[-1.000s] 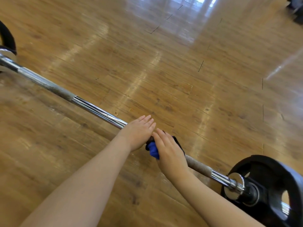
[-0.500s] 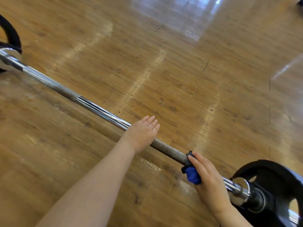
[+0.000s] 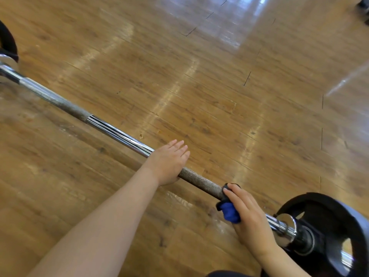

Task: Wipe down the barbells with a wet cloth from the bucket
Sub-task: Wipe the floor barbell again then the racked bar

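A: So, where's the cloth (image 3: 229, 211)?
B: Wrapped round the bar (image 3: 117, 131), right next to the weight plate (image 3: 327, 226), gripped by curled right hand (image 3: 249, 214).
A: And left hand (image 3: 167, 162)?
B: Resting flat on the bar, fingers straight, together. Wood floor (image 3: 199, 76) underneath.

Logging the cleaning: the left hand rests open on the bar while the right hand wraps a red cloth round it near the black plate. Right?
Almost. The cloth is blue, not red, as the head view shows. The rest stands: left hand open on the bar, right hand wrapping it near the black plate.
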The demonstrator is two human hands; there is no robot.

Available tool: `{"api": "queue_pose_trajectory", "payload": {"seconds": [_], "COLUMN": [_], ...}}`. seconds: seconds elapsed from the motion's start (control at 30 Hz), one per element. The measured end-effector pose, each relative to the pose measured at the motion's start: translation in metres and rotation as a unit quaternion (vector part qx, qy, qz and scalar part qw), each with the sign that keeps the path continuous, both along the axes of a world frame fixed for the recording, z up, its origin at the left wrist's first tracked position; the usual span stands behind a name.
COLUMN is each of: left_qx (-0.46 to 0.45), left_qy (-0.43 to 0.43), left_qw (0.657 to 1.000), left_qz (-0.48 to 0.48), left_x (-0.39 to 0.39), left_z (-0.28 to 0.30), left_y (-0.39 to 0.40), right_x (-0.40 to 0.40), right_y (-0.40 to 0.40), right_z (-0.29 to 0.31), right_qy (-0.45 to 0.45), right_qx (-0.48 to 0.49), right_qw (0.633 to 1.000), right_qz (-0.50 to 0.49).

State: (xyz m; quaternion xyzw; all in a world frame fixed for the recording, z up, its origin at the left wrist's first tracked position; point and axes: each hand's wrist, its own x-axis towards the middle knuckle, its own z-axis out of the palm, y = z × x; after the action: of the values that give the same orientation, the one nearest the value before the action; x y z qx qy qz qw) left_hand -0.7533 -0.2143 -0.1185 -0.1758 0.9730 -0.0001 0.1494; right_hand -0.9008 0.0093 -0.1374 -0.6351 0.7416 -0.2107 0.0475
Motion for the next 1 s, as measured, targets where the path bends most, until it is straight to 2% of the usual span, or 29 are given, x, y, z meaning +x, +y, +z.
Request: {"api": "queue_pose_trajectory", "payload": {"seconds": [0.17,0.33,0.43,0.53,0.57,0.63,0.77,0.87,1.0], "left_qx": [-0.040,-0.082,-0.059,0.017,0.033,0.054,0.038,0.019,0.027], "left_qy": [-0.007,0.129,0.166,0.043,0.019,-0.005,-0.031,-0.019,-0.001], "left_qw": [0.999,0.987,0.981,0.996,0.997,0.997,0.997,0.998,0.998], "left_qz": [-0.003,-0.060,-0.083,-0.076,-0.065,-0.048,-0.052,-0.061,-0.059], "left_x": [0.004,-0.007,-0.016,-0.022,-0.026,-0.032,-0.034,-0.030,-0.024], "left_z": [0.003,-0.014,-0.011,-0.007,-0.007,-0.007,-0.001,0.005,0.004], "left_y": [0.001,0.023,0.028,0.021,0.017,0.014,0.015,0.018,0.021], "right_x": [0.003,0.000,0.005,0.007,0.008,0.013,0.030,0.014,-0.005], "right_y": [-0.007,-0.004,-0.004,-0.010,-0.015,-0.030,-0.059,-0.031,0.024], "right_z": [0.003,0.013,0.014,0.023,0.027,0.028,0.014,0.009,0.015], "right_qy": [-0.030,-0.108,-0.155,-0.200,-0.195,-0.169,0.010,0.031,0.029], "right_qx": [-0.019,0.006,0.006,-0.049,-0.058,-0.018,0.074,0.070,0.059], "right_qw": [0.999,0.993,0.987,0.971,0.969,0.977,0.995,0.996,0.994], "right_qz": [-0.018,-0.037,-0.052,-0.124,-0.136,-0.127,-0.060,-0.047,-0.088]}}
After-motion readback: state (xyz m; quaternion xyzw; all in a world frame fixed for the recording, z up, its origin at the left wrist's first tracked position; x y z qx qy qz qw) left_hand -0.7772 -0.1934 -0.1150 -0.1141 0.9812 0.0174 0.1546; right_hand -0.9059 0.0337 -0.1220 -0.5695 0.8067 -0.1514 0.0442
